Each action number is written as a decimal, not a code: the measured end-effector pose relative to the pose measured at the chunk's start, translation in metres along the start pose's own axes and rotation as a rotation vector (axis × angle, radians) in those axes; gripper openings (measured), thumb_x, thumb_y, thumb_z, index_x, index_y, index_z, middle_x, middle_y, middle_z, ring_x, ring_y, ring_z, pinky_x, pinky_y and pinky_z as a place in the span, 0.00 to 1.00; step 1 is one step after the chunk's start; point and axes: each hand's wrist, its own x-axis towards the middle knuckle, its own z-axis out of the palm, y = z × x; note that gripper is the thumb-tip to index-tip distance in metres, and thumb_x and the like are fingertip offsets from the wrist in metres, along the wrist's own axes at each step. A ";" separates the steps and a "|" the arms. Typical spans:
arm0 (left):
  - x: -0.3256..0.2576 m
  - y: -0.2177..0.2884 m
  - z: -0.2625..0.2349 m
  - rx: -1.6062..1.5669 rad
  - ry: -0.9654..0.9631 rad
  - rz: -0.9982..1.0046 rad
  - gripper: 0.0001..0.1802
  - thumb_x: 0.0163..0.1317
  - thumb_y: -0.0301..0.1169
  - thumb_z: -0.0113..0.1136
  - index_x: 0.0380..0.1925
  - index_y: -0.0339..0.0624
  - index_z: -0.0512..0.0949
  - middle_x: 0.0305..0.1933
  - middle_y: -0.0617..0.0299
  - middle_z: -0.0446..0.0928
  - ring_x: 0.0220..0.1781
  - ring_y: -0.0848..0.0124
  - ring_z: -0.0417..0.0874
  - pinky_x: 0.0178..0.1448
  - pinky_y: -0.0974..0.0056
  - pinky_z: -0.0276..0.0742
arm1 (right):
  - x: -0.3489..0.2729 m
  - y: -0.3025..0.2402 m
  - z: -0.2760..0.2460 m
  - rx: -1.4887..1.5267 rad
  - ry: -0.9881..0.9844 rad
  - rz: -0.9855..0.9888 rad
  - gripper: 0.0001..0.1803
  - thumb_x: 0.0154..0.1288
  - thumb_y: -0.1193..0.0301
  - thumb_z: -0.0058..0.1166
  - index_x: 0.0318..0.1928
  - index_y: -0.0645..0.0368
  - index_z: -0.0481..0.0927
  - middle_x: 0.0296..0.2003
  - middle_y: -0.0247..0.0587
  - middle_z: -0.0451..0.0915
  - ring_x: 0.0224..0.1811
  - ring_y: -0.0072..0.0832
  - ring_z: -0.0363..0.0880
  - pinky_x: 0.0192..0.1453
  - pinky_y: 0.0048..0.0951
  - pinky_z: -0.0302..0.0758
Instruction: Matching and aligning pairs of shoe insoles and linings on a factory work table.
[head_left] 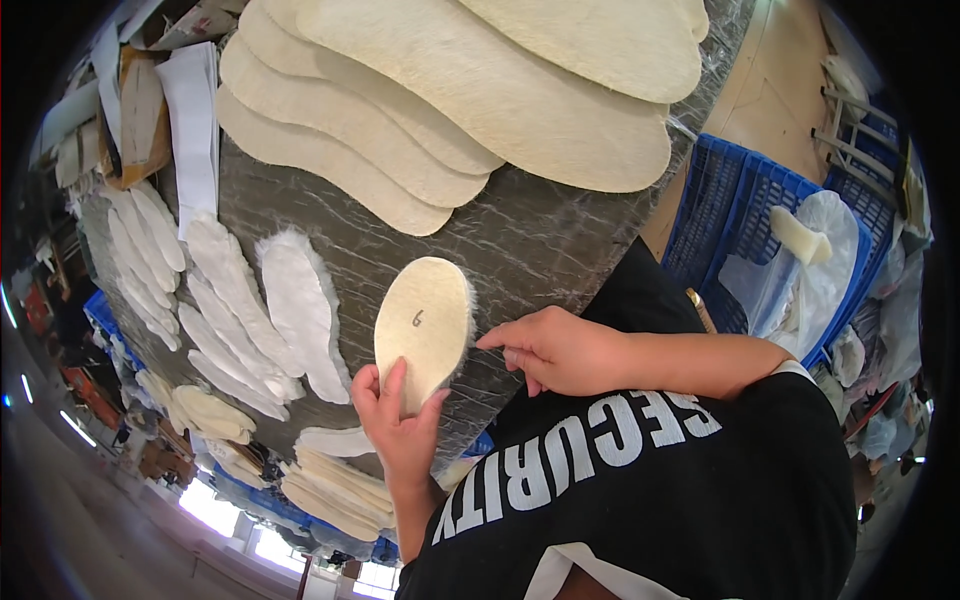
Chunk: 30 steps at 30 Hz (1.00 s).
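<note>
My left hand (400,420) grips a cream insole (425,315) by its lower end, thumb and fingers at its edges and face. The insole is held tilted over the table, with a small handwritten mark on its smooth face and pale fluff along its right edge. Just right of that edge is my right hand (560,350), holding nothing. Its index finger stretches toward the fluff while the other fingers curl loosely; whether the fingertip touches the fluff I cannot tell. Fluffy white insoles (300,300) lie in overlapping rows to the left.
Large cream insole-shaped pieces (480,90) overlap across the far side of the dark, film-covered table (560,225). Stacked cream insoles (335,495) lie at the near left. White strips (190,120) hang over the left. Blue plastic crates (705,205) with clear bags stand at the right.
</note>
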 end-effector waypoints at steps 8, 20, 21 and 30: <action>0.002 0.000 0.006 0.029 0.032 0.005 0.36 0.35 0.22 0.77 0.51 0.41 0.76 0.54 0.54 0.66 0.52 0.60 0.72 0.56 0.60 0.69 | 0.002 0.005 0.002 0.002 0.065 -0.066 0.20 0.70 0.77 0.40 0.60 0.68 0.69 0.27 0.52 0.81 0.26 0.33 0.84 0.37 0.33 0.80; -0.002 0.007 0.012 0.077 0.054 -0.131 0.38 0.35 0.33 0.80 0.51 0.42 0.77 0.56 0.51 0.65 0.54 0.54 0.71 0.56 0.56 0.71 | 0.010 -0.010 -0.007 -0.572 0.366 -0.546 0.13 0.53 0.72 0.64 0.36 0.63 0.76 0.31 0.42 0.78 0.30 0.36 0.79 0.34 0.34 0.76; -0.005 0.008 0.011 0.100 0.034 -0.160 0.38 0.36 0.35 0.80 0.52 0.42 0.77 0.57 0.50 0.65 0.55 0.52 0.71 0.56 0.55 0.72 | 0.017 -0.013 -0.007 -0.720 0.459 -0.758 0.14 0.47 0.71 0.68 0.32 0.60 0.76 0.31 0.40 0.77 0.29 0.35 0.78 0.33 0.33 0.75; -0.004 0.009 0.006 0.111 0.023 0.060 0.41 0.35 0.45 0.78 0.52 0.42 0.75 0.55 0.47 0.66 0.52 0.47 0.72 0.51 0.53 0.73 | 0.056 -0.042 0.004 -1.167 0.251 -0.622 0.28 0.35 0.62 0.70 0.39 0.51 0.70 0.66 0.55 0.63 0.70 0.51 0.61 0.70 0.62 0.49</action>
